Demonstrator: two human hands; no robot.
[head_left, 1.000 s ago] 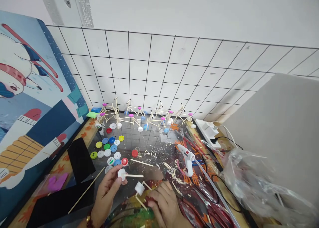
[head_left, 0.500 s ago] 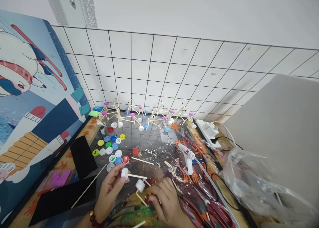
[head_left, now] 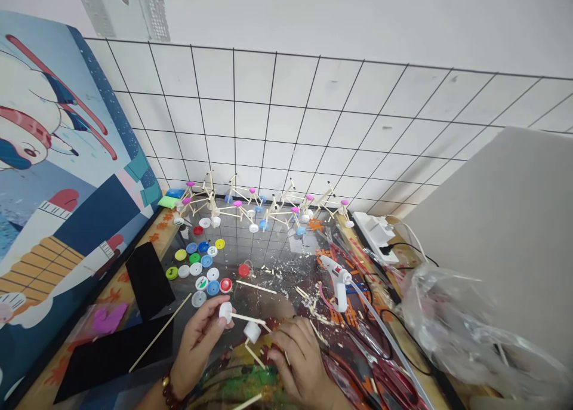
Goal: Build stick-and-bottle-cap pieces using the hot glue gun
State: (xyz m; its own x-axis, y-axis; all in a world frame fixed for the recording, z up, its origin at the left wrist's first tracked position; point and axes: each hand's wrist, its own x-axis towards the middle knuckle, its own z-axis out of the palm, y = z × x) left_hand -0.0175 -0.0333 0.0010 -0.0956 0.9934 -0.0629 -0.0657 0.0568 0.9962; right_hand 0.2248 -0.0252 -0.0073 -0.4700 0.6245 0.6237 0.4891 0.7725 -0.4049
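My left hand (head_left: 199, 344) pinches a white bottle cap (head_left: 225, 313) between thumb and fingers. From that cap a thin wooden stick (head_left: 244, 318) runs right toward my right hand. My right hand (head_left: 298, 353) is closed, its curled fingertips on a short wooden stick (head_left: 265, 326) that joins the first one; its grip is partly hidden. Between the hands, just below the joint, sits a second white bottle cap (head_left: 253, 332). Another wooden stick piece (head_left: 255, 356) shows beneath it, and whether it is joined on I cannot tell.
Several loose bottle caps (head_left: 206, 262) lie beyond my left hand. A hot glue gun (head_left: 336, 281) stands at right, its cable trailing near red-handled scissors (head_left: 394, 383). Small stick-and-cap models (head_left: 286, 210) line the wall. Black sheets (head_left: 116, 356) lie at left; a power strip (head_left: 375, 237) is back right.
Both hands stay almost in place with the same hold. The joined sticks and second cap have shifted very slightly, and the whole view has moved a little.
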